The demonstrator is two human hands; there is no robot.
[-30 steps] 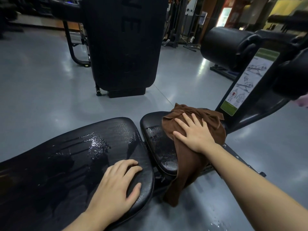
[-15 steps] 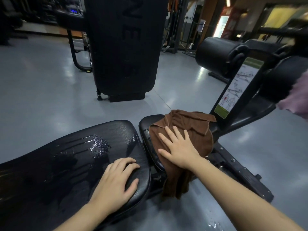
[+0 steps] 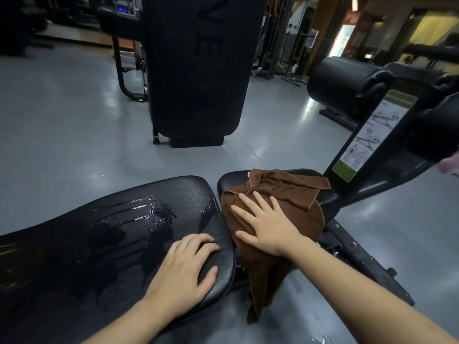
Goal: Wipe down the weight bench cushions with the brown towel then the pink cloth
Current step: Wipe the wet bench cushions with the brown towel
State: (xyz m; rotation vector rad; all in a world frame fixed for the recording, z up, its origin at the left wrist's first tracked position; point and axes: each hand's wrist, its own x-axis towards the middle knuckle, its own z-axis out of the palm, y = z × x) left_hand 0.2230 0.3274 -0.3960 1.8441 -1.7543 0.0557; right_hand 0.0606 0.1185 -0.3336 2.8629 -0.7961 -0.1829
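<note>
The brown towel (image 3: 285,194) lies bunched over the small black seat cushion (image 3: 232,180), one end hanging toward the floor. My right hand (image 3: 267,223) presses flat on the towel with straight, spread fingers. The long back cushion (image 3: 104,232) stretches to the left, wet with droplets and streaks near its middle. My left hand (image 3: 185,268) rests on that cushion's near right end, fingers loosely bent over the edge. A bit of pink cloth (image 3: 449,166) shows at the right edge, hanging off the bench frame.
The bench's black frame (image 3: 367,264) runs off to the right, with an upright post bearing an instruction sticker (image 3: 372,135) and black roller pads (image 3: 342,90). A tall black machine (image 3: 196,70) stands on the grey floor ahead. Water spots lie on the floor at the bottom right.
My right hand has slid the brown towel leftward across the seat cushion toward the gap between the cushions. My left hand has stayed put on the back cushion.
</note>
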